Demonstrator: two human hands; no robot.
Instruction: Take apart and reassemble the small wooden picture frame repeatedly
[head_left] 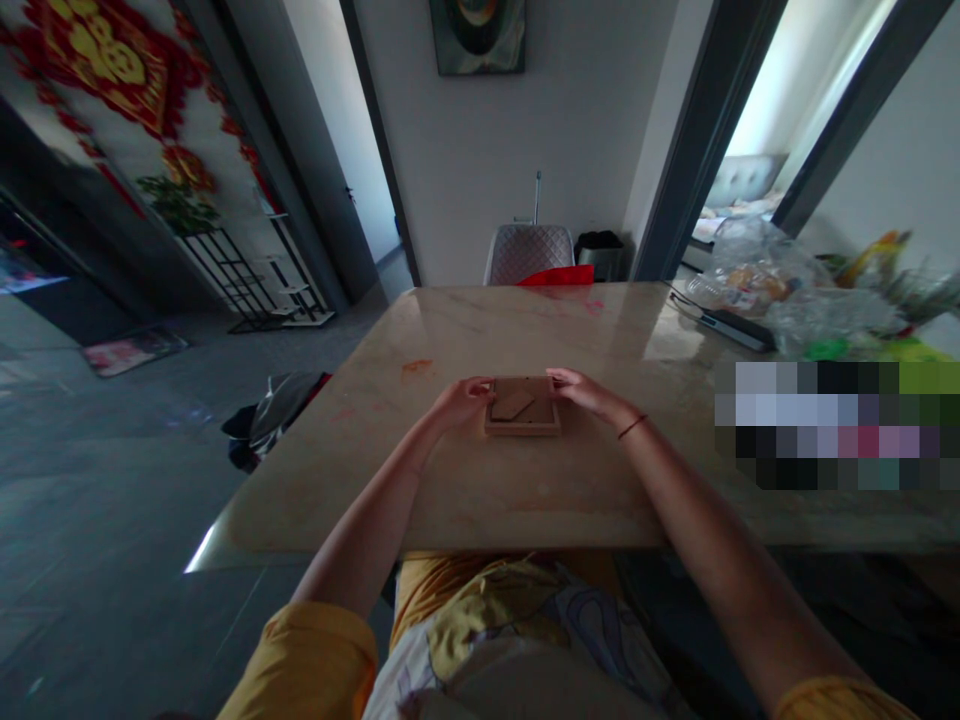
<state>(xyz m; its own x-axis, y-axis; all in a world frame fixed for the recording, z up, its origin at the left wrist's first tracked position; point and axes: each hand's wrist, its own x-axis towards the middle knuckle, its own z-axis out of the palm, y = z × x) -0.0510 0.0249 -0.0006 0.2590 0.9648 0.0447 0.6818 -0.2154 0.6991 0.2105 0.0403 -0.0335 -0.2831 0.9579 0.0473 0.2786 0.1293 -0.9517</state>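
A small brown picture frame (523,428) lies back side up on the marble-look table. An angular flap, like a stand, shows on its backing board (514,403). My left hand (463,400) holds the frame's left side, fingers bent at its edge. At the opposite side, my right hand (581,390) grips the upper right edge with thumb and fingers. Parts of the fingers on both hands are hidden by the frame or too small to make out.
Around the frame is the tabletop (450,490), with its near edge close to my body. Plastic bags (765,270) and a dark elongated device (739,330) lie at the right. A quilted chair (529,250) with red cloth (559,276) stands beyond the far edge.
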